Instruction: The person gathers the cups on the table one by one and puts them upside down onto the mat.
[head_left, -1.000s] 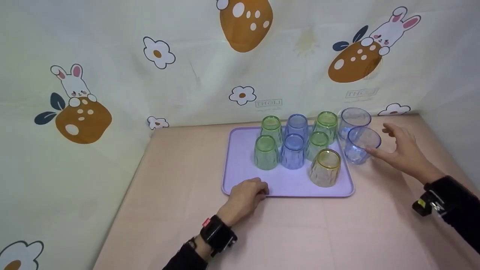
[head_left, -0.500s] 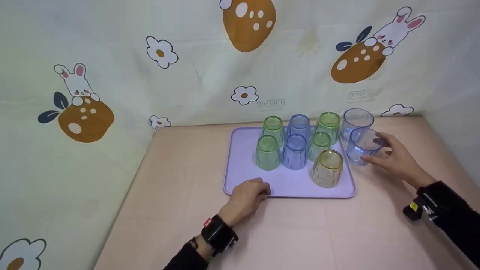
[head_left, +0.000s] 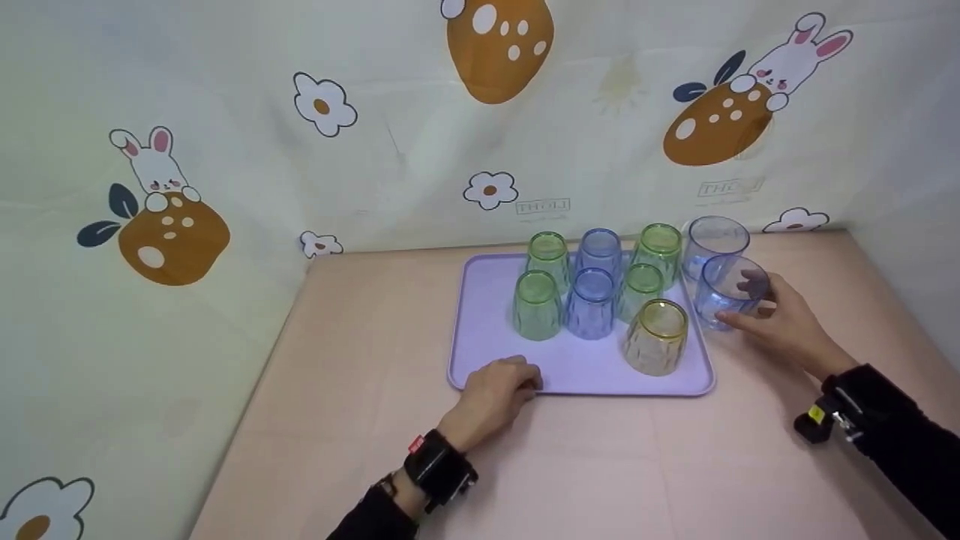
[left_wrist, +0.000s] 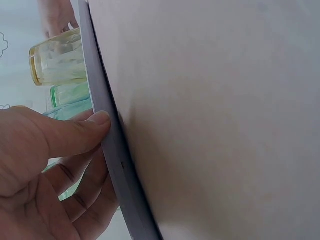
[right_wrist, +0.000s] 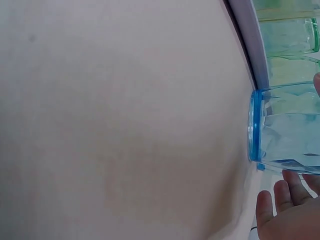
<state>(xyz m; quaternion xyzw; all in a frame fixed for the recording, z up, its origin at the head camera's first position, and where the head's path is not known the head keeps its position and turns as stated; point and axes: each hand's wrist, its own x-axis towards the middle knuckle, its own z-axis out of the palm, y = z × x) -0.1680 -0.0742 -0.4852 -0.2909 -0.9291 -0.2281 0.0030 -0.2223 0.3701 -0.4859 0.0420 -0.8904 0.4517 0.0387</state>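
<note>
My left hand (head_left: 495, 394) pinches the front edge of a lavender tray (head_left: 480, 315); the left wrist view shows the thumb on the tray's outer side and the fingers (left_wrist: 92, 195) curled over its edge. My right hand (head_left: 795, 322) grips a clear blue glass (head_left: 711, 300) standing mouth up just right of the tray, thumb in front and fingers (right_wrist: 295, 187) along the far side. Close behind it stands a second upright blue glass (head_left: 705, 244). On the tray, a yellow glass (head_left: 655, 349) stands upside down nearest the right hand.
Several green glasses (head_left: 537, 311) and two blue glasses (head_left: 591, 311) stand upside down in two rows towards the tray's back and right. A patterned cloth wall (head_left: 405, 157) rises behind the table (head_left: 360, 360), with another side of it (head_left: 907, 247) at the right.
My right hand has moved in from the right, and its thumb and fingers have closed round the nearer upright blue glass. The left hand has stayed on the tray edge.
</note>
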